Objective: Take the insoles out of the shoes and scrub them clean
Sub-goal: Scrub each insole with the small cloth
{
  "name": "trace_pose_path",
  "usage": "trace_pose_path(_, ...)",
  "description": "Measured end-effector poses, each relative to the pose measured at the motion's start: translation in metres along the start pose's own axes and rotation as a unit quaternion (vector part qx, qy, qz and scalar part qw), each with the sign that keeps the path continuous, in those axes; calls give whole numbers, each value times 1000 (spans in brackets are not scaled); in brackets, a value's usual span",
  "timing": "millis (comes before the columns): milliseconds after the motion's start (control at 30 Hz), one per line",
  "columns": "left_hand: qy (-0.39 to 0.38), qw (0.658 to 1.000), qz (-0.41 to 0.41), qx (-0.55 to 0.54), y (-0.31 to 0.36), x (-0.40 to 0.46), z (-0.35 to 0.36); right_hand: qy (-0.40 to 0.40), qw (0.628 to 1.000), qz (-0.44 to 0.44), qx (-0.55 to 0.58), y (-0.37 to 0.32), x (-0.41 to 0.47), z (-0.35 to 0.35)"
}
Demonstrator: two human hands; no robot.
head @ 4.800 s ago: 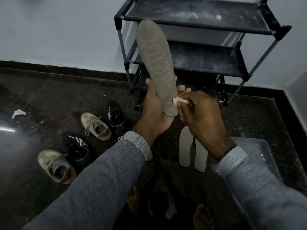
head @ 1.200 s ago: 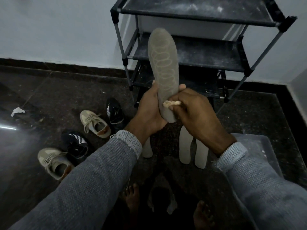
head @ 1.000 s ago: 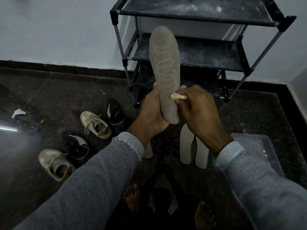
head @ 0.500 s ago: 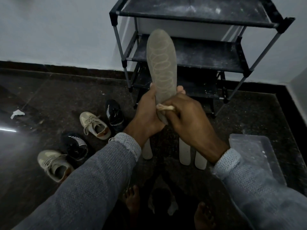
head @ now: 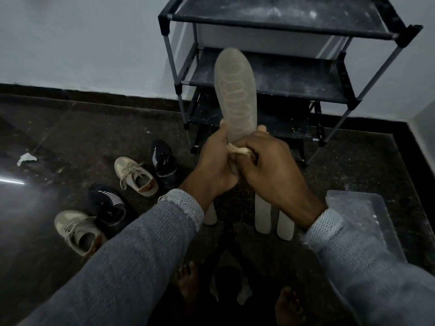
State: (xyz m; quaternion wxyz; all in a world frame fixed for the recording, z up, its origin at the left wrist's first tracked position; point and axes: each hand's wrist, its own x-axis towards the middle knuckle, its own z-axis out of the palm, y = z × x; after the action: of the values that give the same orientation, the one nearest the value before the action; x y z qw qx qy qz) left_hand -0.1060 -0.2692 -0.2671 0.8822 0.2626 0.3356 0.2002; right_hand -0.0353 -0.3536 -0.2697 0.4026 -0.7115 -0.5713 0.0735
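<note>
Floor [head: 98,128]: dark speckled stone, glossy, dusted with pale flecks; a black skirting band runs along the foot of the pale wall.
Shoe rack [head: 277,17]: thin grey metal tubes joined by black corner blocks, three dark fabric shelves, all chalky with dust.
Sleeves [head: 131,262]: grey knit, coarse waffle weave, paler ribbed cuffs.
Plastic tray [head: 362,220]: clear, rectangular with rounded corners, flat on the floor at right.
Held insole [head: 235,95]: grey, long, rounded at the toe, stamped with a chain of pale overlapping ovals; raised upright in front of the rack, heel end buried between both hands.
Left hand [head: 211,165]: fingers and thumb curled around the insole's lower part, thumb lying up its left edge.
Right hand [head: 270,165]: fingers bunched together, pinching a rag and pressing it on the insole's heel end.
Beige sneakers [head: 135,175]: two, mesh with laces, tan lining; one near the hands, the other [head: 77,231] nearer the lower left.
Black sneakers [head: 164,163]: two, knit with white stripes, one beside each beige shoe; the second [head: 107,204] sits between them.
Floor insoles [head: 263,215]: pale, smooth, flat, side by side under the right wrist; another end [head: 210,216] shows below the left wrist.
Rag [head: 237,150]: cream, crumpled, twisted.
Paper scrap [head: 26,158]: white, crumpled, far left.
</note>
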Motion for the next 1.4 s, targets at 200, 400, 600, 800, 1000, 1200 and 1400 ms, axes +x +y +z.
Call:
trace_pose_path(200, -23, 999, 2, 46, -8, -6, 10, 97, 991, 70, -54, 26, 12, -6)
trace_pose_path(400, -12, 1000, -4, 9, -3, 2, 1, 30, 999, 25, 14, 0, 1, 5)
trace_pose_path(600, -22, 998, 2, 59, -9, -1, 8, 111, 989, 79, -53, 26, 15, -7)
trace_pose_path(800, -16, 1000, -4, 3, -4, 3, -1, 25, 999, 25, 8, 0, -1, 8)
trace_pose_path(1000, -15, 1000, -9, 25, -8, 0, 8, 108, 990, 60, -63, 28, 15, -6)
trace_pose_path(1200, 6, 1000, 0, 0, -1, -1, 1, 26, 999, 14, 17, 1, -1, 9)
trace_pose_path(1400, 8, 1000, -4, 13, -2, -9, 14, 85, 994, 37, -59, 24, 12, 0)
